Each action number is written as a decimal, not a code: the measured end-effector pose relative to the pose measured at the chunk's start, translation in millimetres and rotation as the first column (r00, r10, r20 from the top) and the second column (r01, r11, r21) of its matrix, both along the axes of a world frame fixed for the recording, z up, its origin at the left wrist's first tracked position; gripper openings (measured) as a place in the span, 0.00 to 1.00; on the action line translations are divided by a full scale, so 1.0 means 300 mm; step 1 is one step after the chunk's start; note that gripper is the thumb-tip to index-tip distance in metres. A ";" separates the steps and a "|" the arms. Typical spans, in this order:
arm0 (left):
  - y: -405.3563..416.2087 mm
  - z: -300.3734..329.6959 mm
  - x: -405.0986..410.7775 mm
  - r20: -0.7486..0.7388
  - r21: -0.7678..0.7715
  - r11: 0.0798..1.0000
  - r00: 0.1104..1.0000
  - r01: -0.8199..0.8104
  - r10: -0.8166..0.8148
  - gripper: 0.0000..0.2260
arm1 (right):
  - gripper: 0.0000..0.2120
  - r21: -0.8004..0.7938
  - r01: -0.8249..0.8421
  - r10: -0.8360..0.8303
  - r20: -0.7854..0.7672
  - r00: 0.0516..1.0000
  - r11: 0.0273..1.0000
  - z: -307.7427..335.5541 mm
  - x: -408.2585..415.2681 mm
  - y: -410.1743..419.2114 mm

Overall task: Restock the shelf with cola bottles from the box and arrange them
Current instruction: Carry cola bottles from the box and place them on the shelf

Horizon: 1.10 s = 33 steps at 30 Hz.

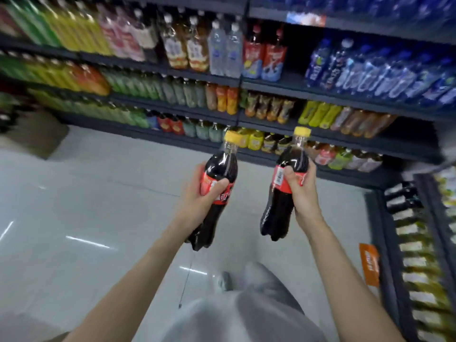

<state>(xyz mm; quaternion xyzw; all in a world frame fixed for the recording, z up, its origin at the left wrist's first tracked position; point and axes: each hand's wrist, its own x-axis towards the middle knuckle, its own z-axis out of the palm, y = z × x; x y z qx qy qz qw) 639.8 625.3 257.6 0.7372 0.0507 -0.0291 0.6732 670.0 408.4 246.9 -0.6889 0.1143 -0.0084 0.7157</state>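
Note:
I hold two cola bottles in front of me above the floor, each dark with a red label and a yellow cap. My left hand grips the left cola bottle round its label. My right hand grips the right cola bottle at its label too. Both bottles stand nearly upright, tilted slightly to the right. Ahead runs the dark shelf packed with rows of drinks. The view is blurred by motion.
A cardboard box stands on the pale tiled floor at the left. Another shelf unit with bottles and an orange tag runs along the right. My grey trousers and shoe show at the bottom.

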 end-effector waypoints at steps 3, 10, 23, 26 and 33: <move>0.201 0.039 0.200 0.044 0.016 0.996 0.996 -0.083 0.082 0.16 | 0.29 -0.025 -0.137 0.138 0.046 0.989 0.990 0.061 0.264 0.171; 0.599 0.124 0.789 0.197 0.152 0.959 0.958 -0.238 0.206 0.20 | 0.30 -0.035 -0.295 0.297 0.175 0.939 0.955 0.180 0.921 0.573; 0.905 0.457 1.817 0.579 0.264 0.951 0.815 -0.164 -0.021 0.29 | 0.33 -0.283 0.091 0.082 0.545 0.834 0.955 0.498 1.845 0.830; 0.867 0.478 2.036 0.596 0.268 0.956 0.801 -0.122 -0.065 0.29 | 0.32 -0.324 0.224 0.003 0.573 0.819 0.919 0.518 1.977 0.817; 0.652 0.468 2.373 0.541 0.209 0.977 0.837 -0.046 -0.076 0.27 | 0.36 -0.328 0.429 -0.208 0.536 0.818 0.842 0.483 2.194 0.720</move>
